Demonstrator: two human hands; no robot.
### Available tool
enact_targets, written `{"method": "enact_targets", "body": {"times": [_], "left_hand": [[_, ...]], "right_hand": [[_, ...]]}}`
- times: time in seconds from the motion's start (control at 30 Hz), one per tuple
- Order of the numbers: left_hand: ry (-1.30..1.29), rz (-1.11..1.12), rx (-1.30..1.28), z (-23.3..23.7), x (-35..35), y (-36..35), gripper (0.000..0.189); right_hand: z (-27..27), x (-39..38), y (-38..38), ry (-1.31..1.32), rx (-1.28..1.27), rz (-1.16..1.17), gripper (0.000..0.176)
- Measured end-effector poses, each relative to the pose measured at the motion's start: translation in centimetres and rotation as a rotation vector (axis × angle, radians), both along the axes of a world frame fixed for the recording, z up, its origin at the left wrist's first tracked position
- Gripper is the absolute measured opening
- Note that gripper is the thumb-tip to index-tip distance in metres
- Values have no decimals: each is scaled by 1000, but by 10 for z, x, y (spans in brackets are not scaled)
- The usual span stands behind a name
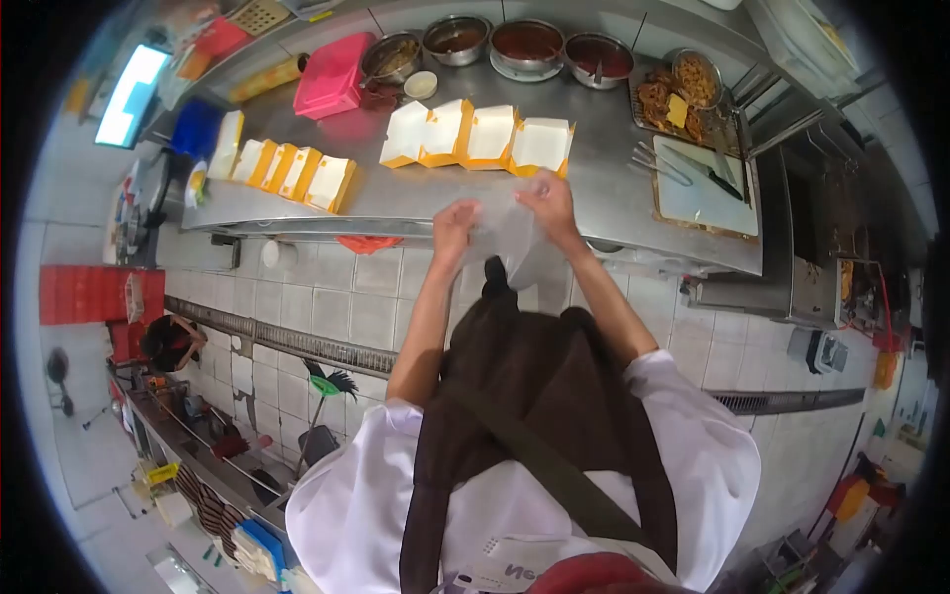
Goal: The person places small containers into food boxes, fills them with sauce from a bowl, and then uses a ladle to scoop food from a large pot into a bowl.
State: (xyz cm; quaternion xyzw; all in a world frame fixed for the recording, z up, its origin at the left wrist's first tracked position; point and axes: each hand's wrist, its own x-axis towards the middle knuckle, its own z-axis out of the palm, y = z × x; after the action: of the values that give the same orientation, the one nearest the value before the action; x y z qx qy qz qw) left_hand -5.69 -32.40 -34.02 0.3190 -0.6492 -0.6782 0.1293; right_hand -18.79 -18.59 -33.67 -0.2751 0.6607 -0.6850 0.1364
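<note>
A clear plastic bag (pixel 510 230) hangs between my two hands in front of the counter edge. My left hand (pixel 456 234) pinches its left side, and my right hand (pixel 550 206) pinches its upper right side near the boxes. Just beyond my hands stands a row of several open yellow-and-white paper boxes (pixel 490 137) on the steel counter (pixel 396 193). Farther left, more such boxes (pixel 294 170) stand close together. Whether anything is inside the bag is hard to tell; it looks thin and see-through.
Metal bowls of sauce (pixel 526 45) line the back, beside a pink container (pixel 334 76). To the right lie a cutting board (pixel 703 188) with a knife (pixel 725 184) and tongs (pixel 661 163), near a tray of cooked meat (pixel 661 104). Another person (pixel 172 342) is at far left.
</note>
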Motion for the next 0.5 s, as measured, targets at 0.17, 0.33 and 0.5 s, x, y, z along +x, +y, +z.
{"method": "enact_targets", "body": {"times": [0.17,0.33,0.5], "left_hand": [[155,-206,600,23,-56,-38,39],[141,-426,-196,-2,-129,-69,21],[315,-261,-128,-23,-148,-122,8]], "right_hand": [[-2,-53,-44,136,106,-281,24],[5,-89,-75,172,179,-350,25],[-49,-154,-62,125,180,-608,24]]}}
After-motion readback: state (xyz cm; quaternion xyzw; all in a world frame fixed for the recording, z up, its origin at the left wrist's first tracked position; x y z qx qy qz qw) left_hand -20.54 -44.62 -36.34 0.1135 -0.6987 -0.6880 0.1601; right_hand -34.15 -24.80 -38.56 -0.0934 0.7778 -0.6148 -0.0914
